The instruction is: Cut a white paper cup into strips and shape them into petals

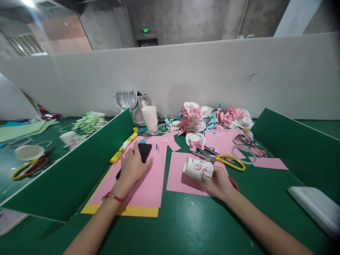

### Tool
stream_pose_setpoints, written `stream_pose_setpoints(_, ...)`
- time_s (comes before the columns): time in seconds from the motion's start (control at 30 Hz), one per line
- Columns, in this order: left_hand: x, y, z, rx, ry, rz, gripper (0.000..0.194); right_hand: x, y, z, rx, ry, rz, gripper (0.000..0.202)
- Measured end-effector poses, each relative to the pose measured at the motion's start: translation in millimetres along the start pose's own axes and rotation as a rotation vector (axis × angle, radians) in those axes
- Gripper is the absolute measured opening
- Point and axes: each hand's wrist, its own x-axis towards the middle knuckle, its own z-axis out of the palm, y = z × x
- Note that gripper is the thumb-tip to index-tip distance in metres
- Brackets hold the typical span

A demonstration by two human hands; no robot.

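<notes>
My left hand (pixel 132 168) reaches over a black smartphone (pixel 145 151), with its fingers and thumb around it above pink paper (pixel 151 187). Whether the phone is lifted off the sheet, I cannot tell. My right hand (pixel 220 182) grips a white paper cup (pixel 196 170) with a printed pattern. The cup is tipped on its side, its base to the left, and strips are cut into its rim end. Scissors (pixel 231 161) with yellow and red handles lie just behind the right hand, partly hidden by it. Another pink sheet (pixel 177 177) is under the cup.
A glue stick (pixel 123 148) lies by the left green divider (pixel 71 177). Farther back stand stacked paper cups (pixel 150 118), a silver bag (pixel 127 101) and pink-bowed paper crafts (pixel 193 117). Glasses (pixel 253 145) and a white box-like object (pixel 315 207) are at right.
</notes>
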Motion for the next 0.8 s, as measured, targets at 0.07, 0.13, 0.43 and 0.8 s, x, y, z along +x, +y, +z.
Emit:
stream_pose_setpoints(0.07,-20,18,9.0,-0.404,-0.020,0.093,0.062,-1,-3,1,0.014,-0.015,0.016,0.029)
stream_pose_setpoints(0.13,-39,44,23.4,-0.855,-0.258,0.182,0.050,-3,-6,5,0.013,-0.025,0.026,0.028)
stream_pose_setpoints(0.43,-40,97,72.4,-1.228,-0.281,0.096,0.033,-9,-3,9,-0.258,0.028,0.009,0.021)
stream_pose_setpoints(0.8,-37,94,67.2,-1.380,-0.476,0.110,0.030,-13,0,10,-0.474,-0.041,-0.129,0.015)
